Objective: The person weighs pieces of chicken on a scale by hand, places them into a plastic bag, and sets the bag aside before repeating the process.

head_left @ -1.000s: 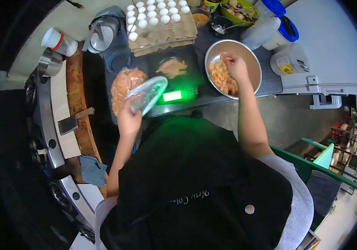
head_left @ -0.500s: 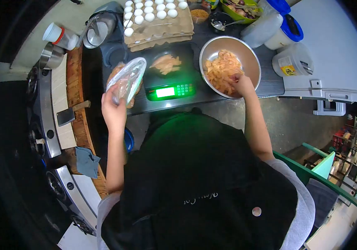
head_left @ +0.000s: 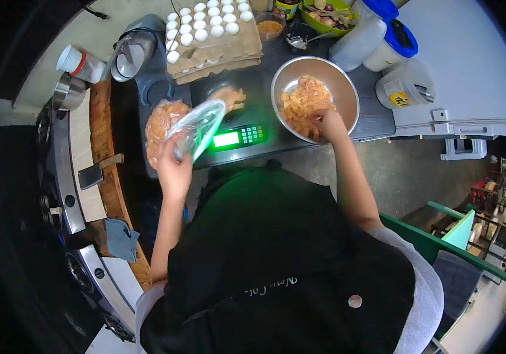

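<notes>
My left hand (head_left: 174, 171) is closed on a clear plastic bag (head_left: 204, 123), whose open mouth leans over the kitchen scale's near left part. Just left of it lies another clear bag full of pinkish raw meat (head_left: 160, 127). On the digital scale (head_left: 242, 137), lit green, rest several pale raw meat strips (head_left: 229, 96). A round metal bowl (head_left: 347, 100) stands right of the scale with a heap of raw chicken pieces (head_left: 304, 97). Inside the bowl's near side, my right hand (head_left: 330, 125) has its fingers curled together on the chicken pieces; the fingertips are partly hidden.
Stacked egg trays (head_left: 217, 53) with white eggs stand behind the scale. Blue-lidded tubs (head_left: 394, 44) and a clear container (head_left: 403, 88) stand right of the bowl. A cleaver (head_left: 92, 176) lies at left by the gas stove (head_left: 67, 203). A small black bowl (head_left: 297, 36) holds a spoon.
My left hand has moved right with the plastic bag, uncovering the meat-filled bag. My right hand stays in the bowl among the chicken pieces. The whole view has shifted slightly.
</notes>
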Demonstrator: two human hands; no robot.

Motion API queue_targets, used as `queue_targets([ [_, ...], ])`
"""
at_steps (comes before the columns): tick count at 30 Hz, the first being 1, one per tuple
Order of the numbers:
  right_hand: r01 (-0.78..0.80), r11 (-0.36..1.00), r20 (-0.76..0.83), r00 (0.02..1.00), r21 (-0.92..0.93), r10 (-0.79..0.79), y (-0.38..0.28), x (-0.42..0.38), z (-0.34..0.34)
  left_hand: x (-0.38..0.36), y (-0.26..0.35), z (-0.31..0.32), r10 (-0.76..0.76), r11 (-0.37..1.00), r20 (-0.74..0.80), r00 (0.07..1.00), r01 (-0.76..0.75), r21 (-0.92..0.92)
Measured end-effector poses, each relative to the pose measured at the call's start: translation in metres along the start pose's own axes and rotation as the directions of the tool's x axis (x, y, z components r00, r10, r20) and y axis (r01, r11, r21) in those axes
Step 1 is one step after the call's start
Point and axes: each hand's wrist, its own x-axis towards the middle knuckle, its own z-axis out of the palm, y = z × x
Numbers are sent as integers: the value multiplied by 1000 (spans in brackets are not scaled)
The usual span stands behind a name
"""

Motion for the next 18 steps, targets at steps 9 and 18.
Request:
queue_targets([
  [9, 97, 982, 50, 995, -161, -90, -43, 25, 26, 0, -9, 5, 69, 997, 103, 992, -64, -52],
  [18, -29, 976, -89, 996, -214, 10, -11, 52, 64, 6, -47, -32, 25, 999, 64, 998, -22, -49],
])
